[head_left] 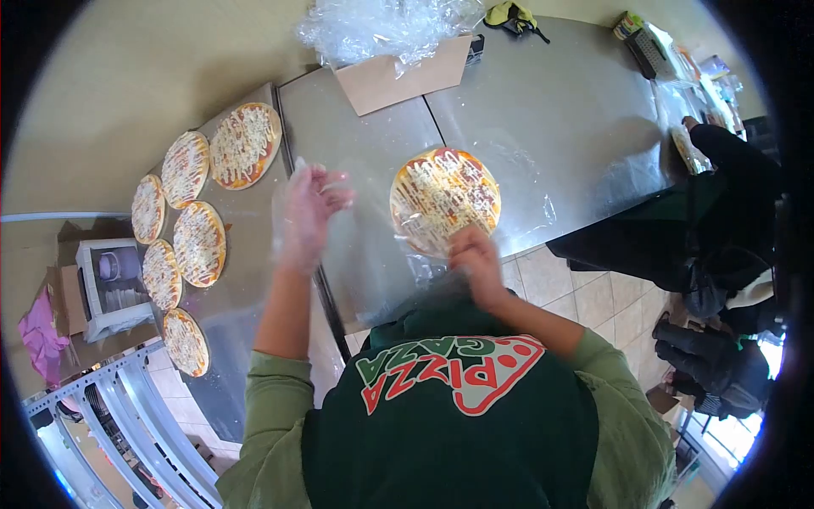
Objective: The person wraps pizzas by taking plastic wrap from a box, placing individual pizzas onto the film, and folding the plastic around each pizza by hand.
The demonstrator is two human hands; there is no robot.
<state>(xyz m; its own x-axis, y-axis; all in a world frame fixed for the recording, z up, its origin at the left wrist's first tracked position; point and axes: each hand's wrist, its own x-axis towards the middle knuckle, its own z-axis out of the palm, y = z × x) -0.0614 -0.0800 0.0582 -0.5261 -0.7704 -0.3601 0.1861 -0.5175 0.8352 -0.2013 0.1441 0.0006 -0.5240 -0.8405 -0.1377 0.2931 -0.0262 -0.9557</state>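
Note:
A pizza topped with shredded cheese and stripes of pale sauce [445, 197] lies on the metal table in front of me. Clear plastic film [424, 270] shows at its near edge. My right hand [476, 259] is closed at the pizza's near right edge, its fingers pinched on the film there. To the left of the pizza, my left hand [315, 204] is raised over the table in a clear plastic glove. Its fingers are apart and a little blurred, with nothing visible in them.
Several similar pizzas [246, 146] lie on the left table [242, 305]. A cardboard box of crumpled clear plastic [403, 81] stands at the back. A yellow and black item [513, 17] lies beyond it. At the right, another person's dark sleeve [721, 148] reaches toward the table.

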